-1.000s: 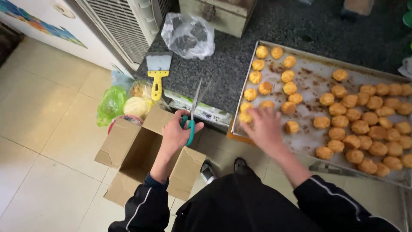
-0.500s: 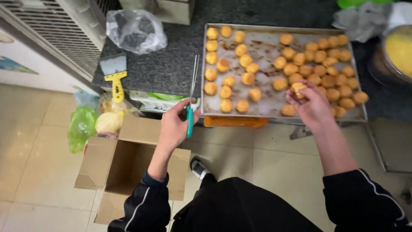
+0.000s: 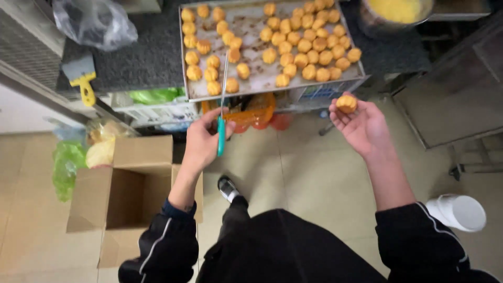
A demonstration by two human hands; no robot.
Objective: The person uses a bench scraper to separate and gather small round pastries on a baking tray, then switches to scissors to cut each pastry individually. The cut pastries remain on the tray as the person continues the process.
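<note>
My left hand (image 3: 201,141) grips a pair of scissors (image 3: 222,102) by its teal handles, the long blades pointing up over the front edge of the metal baking tray (image 3: 249,84). My right hand (image 3: 361,123) is raised palm-up below the tray's right corner and holds one small golden pastry puff (image 3: 346,103) at the fingertips. Several more golden puffs (image 3: 293,44) lie in rows on the tray, which rests on a dark counter (image 3: 152,57).
An open cardboard box (image 3: 128,191) stands on the tiled floor at left, with green and yellow bags (image 3: 84,157) beside it. A yellow-handled scraper (image 3: 84,78) and a clear plastic bag (image 3: 94,21) lie on the counter. A bowl of yellow filling (image 3: 401,9) sits top right; a white cup (image 3: 461,212) right.
My right hand lifted a puff off the tray and drew back toward me, palm up. The left hand with the scissors shifted right, in front of the tray.
</note>
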